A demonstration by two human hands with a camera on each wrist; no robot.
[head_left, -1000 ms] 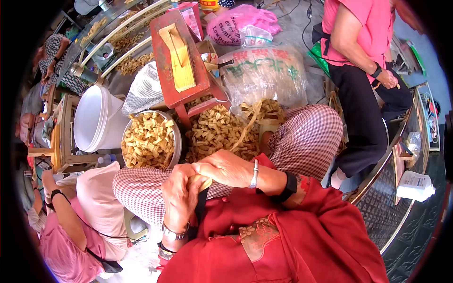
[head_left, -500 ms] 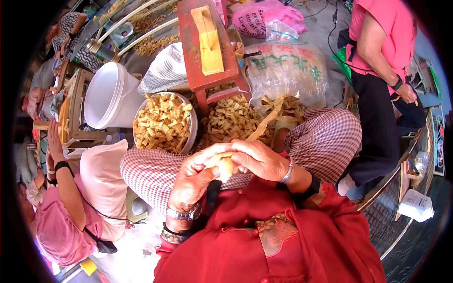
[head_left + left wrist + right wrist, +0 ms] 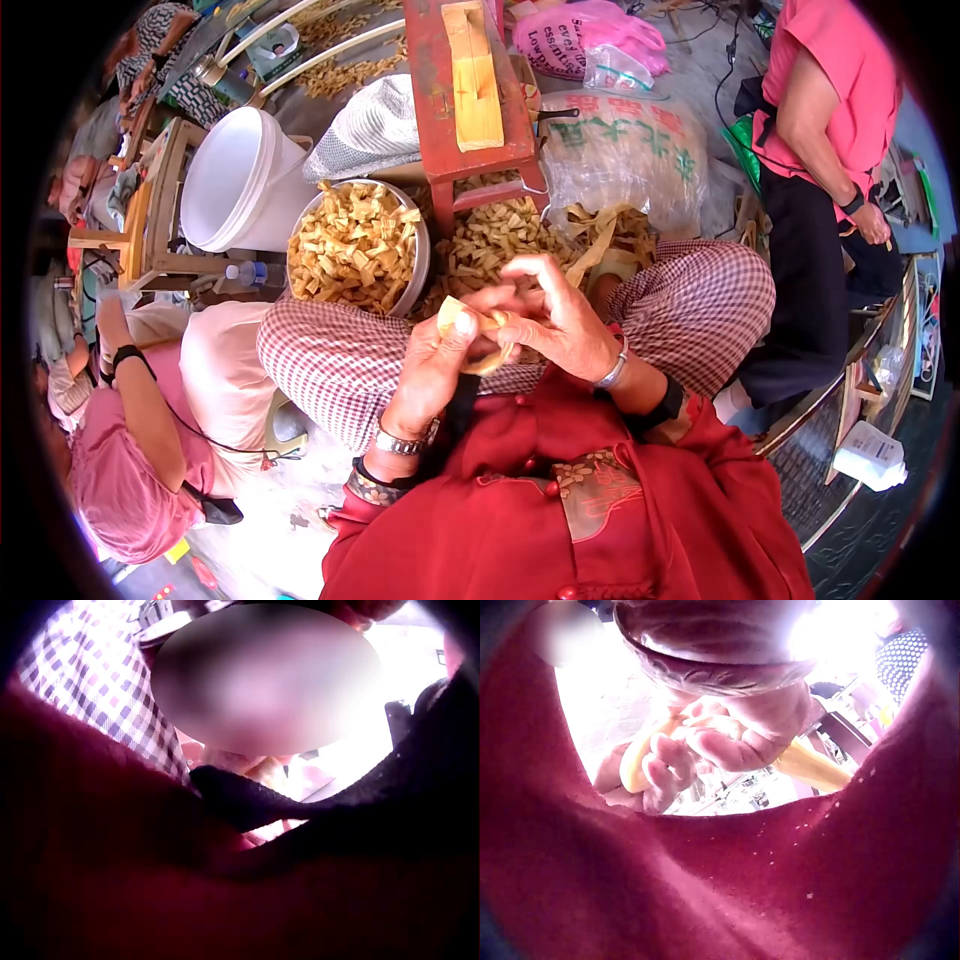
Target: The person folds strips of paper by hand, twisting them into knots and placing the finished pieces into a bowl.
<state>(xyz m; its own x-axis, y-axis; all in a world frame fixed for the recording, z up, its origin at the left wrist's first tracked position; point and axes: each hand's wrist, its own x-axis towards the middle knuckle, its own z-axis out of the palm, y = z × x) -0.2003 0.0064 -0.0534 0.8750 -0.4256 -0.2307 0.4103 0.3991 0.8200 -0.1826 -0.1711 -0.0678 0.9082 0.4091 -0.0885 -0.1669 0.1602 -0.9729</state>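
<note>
A pale tan, flat strip [image 3: 481,362] bends into a loop between my hands, above my lap. My left hand [image 3: 432,360], with a metal watch on its wrist, pinches its broad end under the thumb. My right hand [image 3: 562,325] holds the strip by the loop, the index finger raised and bent. In the right wrist view the yellowish loop [image 3: 634,765] curves round beside the fingers, and a length of strip [image 3: 817,769] shows past the hand. The left wrist view is mostly dark sleeve. Ahead, a metal basin [image 3: 422,250] holds a heap of folded tan pieces [image 3: 355,245].
A red wooden stool [image 3: 440,110] bears a yellow wooden block [image 3: 474,95]. More tan pieces [image 3: 490,240] and a long strip [image 3: 597,245] lie before my knees. Around stand a white bucket [image 3: 225,180] and a plastic sack [image 3: 630,160]. Persons sit left and right.
My hands have drawn slightly apart, and the strip bunched between them now shows as a loop. My right index finger has lifted. The head view has shifted, moving the stool rightward and up.
</note>
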